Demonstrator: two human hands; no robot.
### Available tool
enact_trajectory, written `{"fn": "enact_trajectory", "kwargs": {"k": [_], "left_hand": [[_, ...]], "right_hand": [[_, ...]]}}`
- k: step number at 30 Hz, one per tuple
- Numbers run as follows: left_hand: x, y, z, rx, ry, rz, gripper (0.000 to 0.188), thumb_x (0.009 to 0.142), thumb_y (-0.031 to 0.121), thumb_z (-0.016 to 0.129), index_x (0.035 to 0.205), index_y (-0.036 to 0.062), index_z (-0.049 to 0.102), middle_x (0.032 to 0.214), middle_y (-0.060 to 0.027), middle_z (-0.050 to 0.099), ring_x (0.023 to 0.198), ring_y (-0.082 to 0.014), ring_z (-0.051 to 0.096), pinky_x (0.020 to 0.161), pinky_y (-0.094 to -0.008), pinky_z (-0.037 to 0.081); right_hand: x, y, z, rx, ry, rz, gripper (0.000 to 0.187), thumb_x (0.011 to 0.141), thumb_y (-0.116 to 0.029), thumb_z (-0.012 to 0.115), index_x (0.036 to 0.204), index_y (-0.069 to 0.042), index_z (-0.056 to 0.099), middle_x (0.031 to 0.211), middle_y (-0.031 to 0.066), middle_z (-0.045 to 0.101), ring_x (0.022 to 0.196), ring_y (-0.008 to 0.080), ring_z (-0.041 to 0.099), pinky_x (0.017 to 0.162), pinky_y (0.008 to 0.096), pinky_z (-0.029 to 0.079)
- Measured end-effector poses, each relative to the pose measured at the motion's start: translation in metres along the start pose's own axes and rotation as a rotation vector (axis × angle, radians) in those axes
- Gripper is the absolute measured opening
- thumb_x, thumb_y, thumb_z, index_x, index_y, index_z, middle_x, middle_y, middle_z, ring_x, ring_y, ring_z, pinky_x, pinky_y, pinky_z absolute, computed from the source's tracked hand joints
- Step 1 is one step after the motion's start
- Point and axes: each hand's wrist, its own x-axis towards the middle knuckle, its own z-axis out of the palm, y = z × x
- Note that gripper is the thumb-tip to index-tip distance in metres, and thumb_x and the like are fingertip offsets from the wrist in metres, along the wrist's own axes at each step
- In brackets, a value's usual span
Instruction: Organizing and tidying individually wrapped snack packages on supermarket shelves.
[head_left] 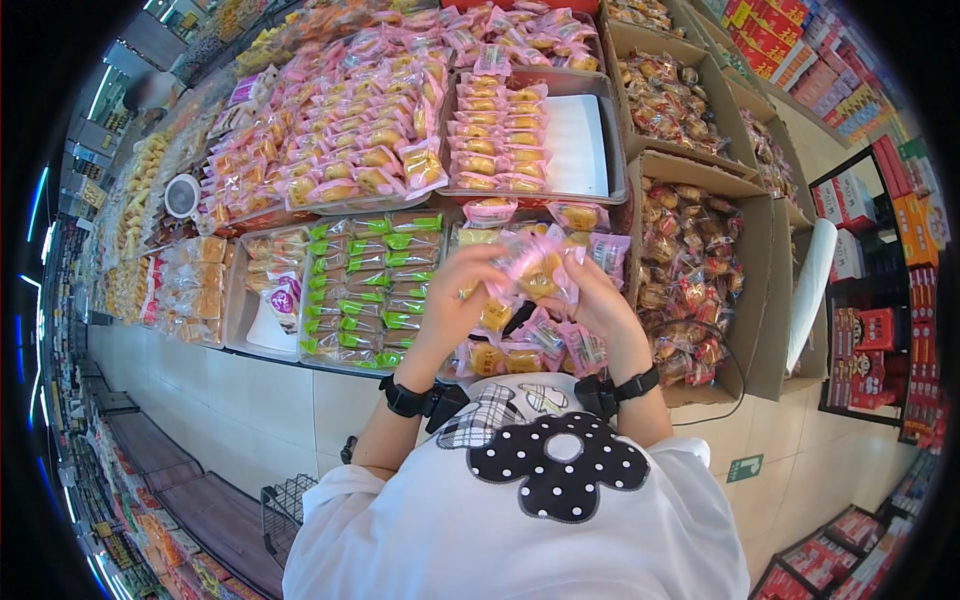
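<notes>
Over the near tray of loose packets, both hands hold up small round golden pastries in clear and pink wrappers (541, 272). My left hand (457, 292) is closed on their left side, its fingers curled against the film. My right hand (604, 298) pinches the right edge between thumb and fingers. Blur and glare on the film hide how many packets are held. Just beneath lie more pink-wrapped pastries (487, 357). Beyond my hands, a tray (618, 150) has similar packets in rows on its left and a bare white board (580, 145) on its right.
To the left stand green-ended packets (370, 290) in rows and a tray (238, 305) of wrapped bread. Cardboard boxes (768, 260) of wrapped snacks line the right side. A dark cable (741, 372) loops there. A wire basket (285, 508) is at lower left; a person (155, 92) stands far left.
</notes>
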Motion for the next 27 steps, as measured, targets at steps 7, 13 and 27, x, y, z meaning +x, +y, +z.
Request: {"fn": "enact_trajectory", "kwargs": {"k": [7, 13, 27], "left_hand": [[0.015, -0.002, 0.004, -1.059, 0.404, -0.661, 0.023, 0.086, 0.003, 0.050, 0.106, 0.0072, 0.040, 0.109, -0.0072, 0.050, 0.100, -0.0179, 0.053, 0.084, -0.0331, 0.048], [0.007, -0.014, 0.017, -1.092, 0.282, -0.742, 0.029, 0.084, 0.004, 0.053, 0.109, 0.0081, 0.038, 0.103, -0.0060, 0.052, 0.093, -0.0163, 0.056, 0.077, -0.0316, 0.049], [0.007, -0.003, 0.025, -0.960, -0.121, -0.897, 0.052, 0.086, 0.015, 0.056, 0.129, 0.0065, 0.028, 0.115, -0.0082, 0.049, 0.100, -0.0174, 0.053, 0.079, -0.0307, 0.047]], "right_hand": [[-0.004, -0.013, -0.001, -0.149, 0.110, -0.190, 0.040, 0.086, -0.020, 0.055, 0.121, -0.008, 0.041, 0.112, 0.0065, 0.054, 0.097, 0.0177, 0.057, 0.079, 0.0337, 0.050], [-0.005, -0.006, 0.000, -0.035, -0.033, -0.285, 0.042, 0.085, -0.015, 0.056, 0.122, -0.005, 0.039, 0.113, 0.0074, 0.052, 0.097, 0.0171, 0.056, 0.079, 0.0322, 0.049], [0.002, 0.004, 0.013, -0.260, -0.060, -0.514, 0.040, 0.088, -0.018, 0.052, 0.123, -0.008, 0.036, 0.121, 0.0052, 0.040, 0.104, 0.0122, 0.045, 0.088, 0.0280, 0.039]]}}
